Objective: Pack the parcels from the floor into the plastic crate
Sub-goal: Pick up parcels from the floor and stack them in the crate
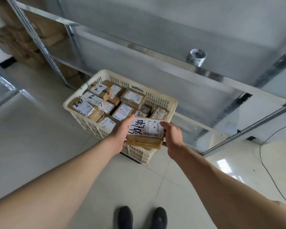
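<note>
Both hands, left hand and right hand, grip one parcel at the nearly full crate's 5 o'clock rim, so packing looks almost done.

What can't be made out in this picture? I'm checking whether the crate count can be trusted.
Head view only:
- Lower layers in the crate: hidden under the top parcels.
- Label print on the held parcel: too small; its ends are covered by the left hand and right hand.
- Tape roll on the shelf: blurred.
- Cardboard boxes at left: blurred, cut off by the edge.
</note>
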Tool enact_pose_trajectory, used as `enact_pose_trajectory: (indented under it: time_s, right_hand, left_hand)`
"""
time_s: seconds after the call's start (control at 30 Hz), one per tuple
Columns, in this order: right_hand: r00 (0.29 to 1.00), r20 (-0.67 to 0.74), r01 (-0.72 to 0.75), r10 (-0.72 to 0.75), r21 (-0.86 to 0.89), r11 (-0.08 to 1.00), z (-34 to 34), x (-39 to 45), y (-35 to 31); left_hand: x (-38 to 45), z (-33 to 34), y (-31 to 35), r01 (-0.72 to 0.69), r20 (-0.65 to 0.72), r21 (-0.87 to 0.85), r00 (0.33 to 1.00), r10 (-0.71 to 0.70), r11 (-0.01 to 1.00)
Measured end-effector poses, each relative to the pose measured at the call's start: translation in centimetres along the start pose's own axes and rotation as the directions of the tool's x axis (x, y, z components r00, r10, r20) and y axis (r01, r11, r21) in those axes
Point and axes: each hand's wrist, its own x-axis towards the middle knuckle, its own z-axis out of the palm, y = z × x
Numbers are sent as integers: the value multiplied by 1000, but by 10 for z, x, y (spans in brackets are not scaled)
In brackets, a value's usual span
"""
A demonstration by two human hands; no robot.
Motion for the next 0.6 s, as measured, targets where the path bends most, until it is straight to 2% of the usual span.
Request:
enact_pose_trajectory:
  time_s: [0.4, 0.6]
  right_hand:
    - [997, 80, -4, 11, -89, 996, 81, 72, -22]
    - [990, 113, -75, 86, -97, 992, 120, 129, -30]
  left_hand:
    - [78, -56, 31, 66, -52, 15, 997, -65, 998]
    - [143, -83, 49, 171, -71, 65, 984, -166, 983]
